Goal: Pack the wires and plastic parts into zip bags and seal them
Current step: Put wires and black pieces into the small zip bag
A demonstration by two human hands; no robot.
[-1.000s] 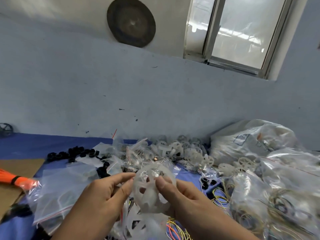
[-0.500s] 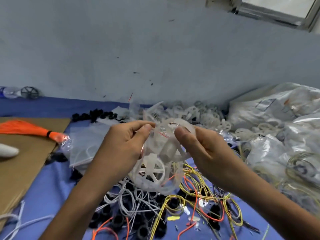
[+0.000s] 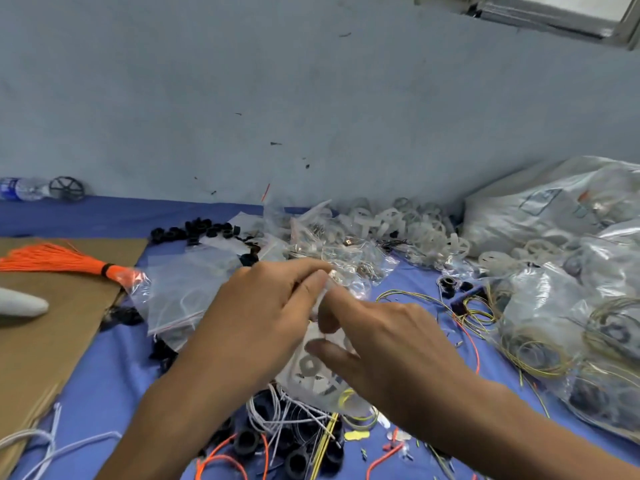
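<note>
A clear zip bag (image 3: 318,375) with a white plastic wheel inside hangs between my hands over the blue table (image 3: 114,372). My left hand (image 3: 263,317) pinches the bag's top edge between thumb and forefinger. My right hand (image 3: 384,348) pinches the same top edge just to the right, its fingers curled over the bag. The bag's upper part is hidden behind my fingers. Loose white, yellow and orange wires (image 3: 301,424) and black plastic rings (image 3: 246,441) lie beneath the bag.
Empty zip bags (image 3: 180,289) lie to the left by an orange wire bundle (image 3: 59,261) on cardboard (image 3: 48,327). White plastic wheels (image 3: 408,226) are piled at the back. Filled bags (image 3: 561,306) crowd the right side. A water bottle (image 3: 20,188) lies far left.
The view has tilted down further. My hands have come close together at the bag's top edge and the bag has dropped lower toward the wires.
</note>
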